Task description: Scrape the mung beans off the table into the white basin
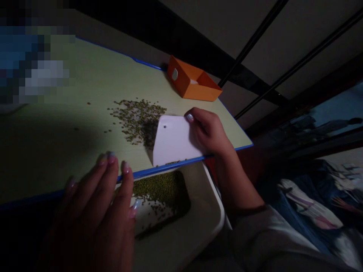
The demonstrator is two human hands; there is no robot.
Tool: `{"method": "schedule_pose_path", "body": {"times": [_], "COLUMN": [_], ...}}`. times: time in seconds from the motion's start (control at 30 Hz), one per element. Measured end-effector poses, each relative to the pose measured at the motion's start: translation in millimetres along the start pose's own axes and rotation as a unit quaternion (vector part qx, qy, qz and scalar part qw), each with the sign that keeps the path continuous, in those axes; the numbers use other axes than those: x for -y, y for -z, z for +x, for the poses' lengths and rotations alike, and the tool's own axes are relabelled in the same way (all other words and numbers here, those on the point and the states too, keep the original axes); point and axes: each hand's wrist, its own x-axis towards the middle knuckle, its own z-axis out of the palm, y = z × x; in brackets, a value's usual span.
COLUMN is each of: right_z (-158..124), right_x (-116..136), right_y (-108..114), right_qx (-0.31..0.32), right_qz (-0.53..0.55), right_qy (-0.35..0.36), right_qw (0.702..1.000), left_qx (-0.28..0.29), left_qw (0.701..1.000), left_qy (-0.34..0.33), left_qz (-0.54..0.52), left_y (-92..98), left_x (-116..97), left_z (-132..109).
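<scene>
My right hand [208,130] is closed on a white scraper [177,138], a flat plastic card with a small hole, which stands over the table near its blue front edge. Left of the scraper, green mung beans [138,117] lie scattered on the pale table top [93,83]. A few beans sit along the edge below the scraper. Under that edge stands a white tub [211,196], with more mung beans [159,187] on its bottom. My left hand [104,200] is at the table's front edge, above the tub's left side, fingers stretched out and holding nothing.
An orange open box [195,81] stands at the table's back right. The upper left corner is blurred out. Right of the table, clothes or fabric with a pale striped piece [312,206] lie lower down. Dark rails and panels run behind the table.
</scene>
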Motion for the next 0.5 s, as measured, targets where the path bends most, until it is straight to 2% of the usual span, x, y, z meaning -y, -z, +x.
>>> {"method": "schedule_pose_path", "body": {"times": [0.27,0.5], "right_z": [2,2], "right_x": [2,5], "right_y": [-4,2], "right_qx": [-0.004,-0.002], "right_qz": [0.044,0.012], "right_qy": [-0.025,0.002], "right_qw": [0.999,1.000], "left_qx": [0.032,0.000], "left_qw": [0.999,0.999], "left_qy": [0.001,-0.034], "left_qz": [-0.007,-0.005], "left_y": [2.6,-2.7], "left_x": [3,9], "left_z": [-1,0]}}
